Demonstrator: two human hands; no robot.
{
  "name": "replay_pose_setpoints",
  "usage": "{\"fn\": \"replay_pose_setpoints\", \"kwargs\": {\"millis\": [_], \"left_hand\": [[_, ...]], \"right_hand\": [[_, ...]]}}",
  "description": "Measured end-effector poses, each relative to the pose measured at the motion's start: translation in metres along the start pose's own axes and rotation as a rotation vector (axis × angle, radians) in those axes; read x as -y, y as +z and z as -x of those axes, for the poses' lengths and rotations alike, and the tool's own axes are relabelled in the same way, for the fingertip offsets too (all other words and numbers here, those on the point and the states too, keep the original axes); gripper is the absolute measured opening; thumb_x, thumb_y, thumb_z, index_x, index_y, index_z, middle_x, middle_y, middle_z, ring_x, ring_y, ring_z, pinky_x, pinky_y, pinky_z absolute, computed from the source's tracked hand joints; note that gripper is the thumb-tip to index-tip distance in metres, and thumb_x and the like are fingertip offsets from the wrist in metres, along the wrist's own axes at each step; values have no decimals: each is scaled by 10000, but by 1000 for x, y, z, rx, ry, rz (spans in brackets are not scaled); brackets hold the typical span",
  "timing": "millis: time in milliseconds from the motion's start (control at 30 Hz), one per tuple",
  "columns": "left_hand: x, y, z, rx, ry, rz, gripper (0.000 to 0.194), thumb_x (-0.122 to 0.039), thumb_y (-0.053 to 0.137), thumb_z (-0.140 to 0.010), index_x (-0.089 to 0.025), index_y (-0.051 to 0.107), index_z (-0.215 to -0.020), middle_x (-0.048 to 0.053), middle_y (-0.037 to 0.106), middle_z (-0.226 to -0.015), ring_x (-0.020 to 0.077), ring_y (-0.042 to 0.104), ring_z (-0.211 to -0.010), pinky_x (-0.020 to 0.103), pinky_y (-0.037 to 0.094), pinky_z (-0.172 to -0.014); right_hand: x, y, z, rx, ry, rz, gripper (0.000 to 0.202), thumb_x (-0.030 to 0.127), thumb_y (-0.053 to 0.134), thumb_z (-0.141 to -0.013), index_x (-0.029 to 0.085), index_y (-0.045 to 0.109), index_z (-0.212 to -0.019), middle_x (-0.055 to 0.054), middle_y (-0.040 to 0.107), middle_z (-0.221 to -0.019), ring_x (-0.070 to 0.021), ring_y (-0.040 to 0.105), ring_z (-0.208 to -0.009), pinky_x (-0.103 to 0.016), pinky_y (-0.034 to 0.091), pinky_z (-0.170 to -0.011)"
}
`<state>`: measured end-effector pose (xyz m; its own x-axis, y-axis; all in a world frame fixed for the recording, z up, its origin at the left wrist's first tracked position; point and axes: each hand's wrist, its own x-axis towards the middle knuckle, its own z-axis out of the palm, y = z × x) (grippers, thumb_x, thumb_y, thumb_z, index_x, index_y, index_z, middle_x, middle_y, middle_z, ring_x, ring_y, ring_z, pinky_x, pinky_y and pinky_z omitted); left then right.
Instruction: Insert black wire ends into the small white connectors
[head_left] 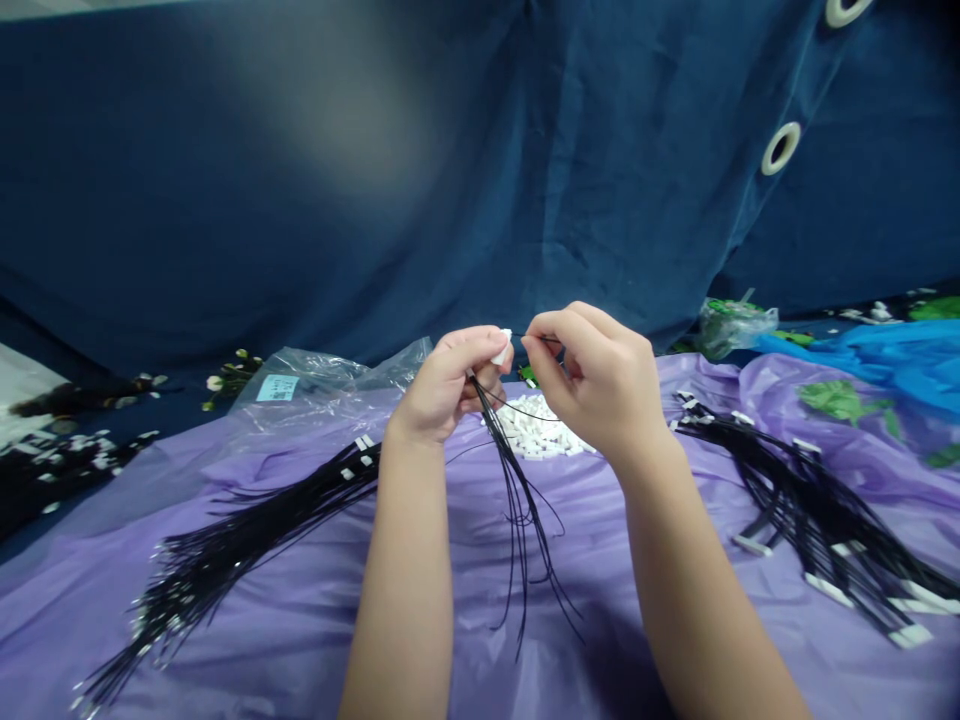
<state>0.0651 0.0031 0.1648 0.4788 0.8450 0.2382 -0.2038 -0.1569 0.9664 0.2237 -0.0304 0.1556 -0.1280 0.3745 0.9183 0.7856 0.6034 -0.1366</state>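
My left hand (pixel 469 375) pinches a small white plastic connector (pixel 502 346) between thumb and fingers. Thin black wires (pixel 514 475) hang down from under that hand, their loose ends spread over the purple sheet. To its right, my right hand (pixel 592 365) is closed on one thin black wire, which runs across to the white connector. Whether the wire's tip sits inside the connector is too small to tell. A pile of small white connectors (pixel 544 425) lies behind and between the hands.
A bundle of black wires (pixel 247 530) lies at left; another bundle with white connectors (pixel 817 500) lies at right. The purple sheet (pixel 300 650) covers the work surface. Behind are a clear plastic bag (pixel 337 385), a blue curtain (pixel 375 200) and blue plastic (pixel 885 360).
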Motion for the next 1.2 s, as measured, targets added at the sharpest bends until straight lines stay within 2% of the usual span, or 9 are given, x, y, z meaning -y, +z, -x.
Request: {"fn": "replay_pose_setpoints", "kwargs": {"millis": [300,567,700,933,1033,1100,1133,1200], "left_hand": [[1,0,-2,29,6,5,272,-341,552,-835,-167,515,-629,-88,213,-439,25,166,-340,197,237,-402],[1,0,-1,66,-12,21,255,-325,576,-829,-159,523,-643,-92,213,-447,20,148,-355,184,168,-390],[2,0,-2,61,12,24,269,-342,566,-843,-161,517,-651,-96,207,-442,19,150,-351,185,200,-395],[1,2,-4,-13,-3,10,284,-392,550,-856,-174,496,-683,-99,206,-445,23,141,-352,166,221,-378],[1,2,-4,-66,15,14,276,-413,550,-863,-180,506,-721,-105,191,-446,20,141,-346,159,225,-376],[1,2,-5,-130,35,11,267,-421,559,-861,-184,511,-746,-106,191,-454,20,143,-350,151,223,-375],[2,2,-6,-163,45,9,265,-425,565,-858,-186,511,-755,-105,194,-458,20,145,-354,148,220,-373],[3,1,-8,-219,61,2,264,-429,571,-854,-189,512,-763,-101,202,-461,23,153,-359,143,215,-367]], "right_hand": [[2,0,-1,28,37,-1,156,202,479,-916,189,604,-823,0,552,-721,-102,416,-565,-243,337,-567],[1,-1,-1,45,49,-10,154,201,484,-917,186,608,-827,0,558,-736,-100,416,-560,-242,341,-570],[1,-2,-1,56,66,5,164,216,482,-925,188,614,-832,0,575,-751,-99,422,-560,-243,340,-570],[-5,-4,-2,65,83,-3,134,244,507,-922,207,636,-929,-2,629,-813,-114,499,-628,-253,375,-606],[-6,-8,-4,-33,90,27,138,257,531,-902,214,640,-976,-47,642,-940,-183,553,-817,-303,414,-697],[-3,-12,-5,-88,83,28,138,261,547,-886,214,642,-975,-77,625,-1019,-223,540,-926,-341,419,-756],[-2,-14,-5,-77,77,-3,125,252,550,-881,210,641,-956,-79,620,-1015,-223,537,-931,-344,418,-764],[3,-18,-6,47,79,-114,87,230,554,-877,202,634,-895,-56,620,-925,-186,547,-847,-311,416,-724]]}}
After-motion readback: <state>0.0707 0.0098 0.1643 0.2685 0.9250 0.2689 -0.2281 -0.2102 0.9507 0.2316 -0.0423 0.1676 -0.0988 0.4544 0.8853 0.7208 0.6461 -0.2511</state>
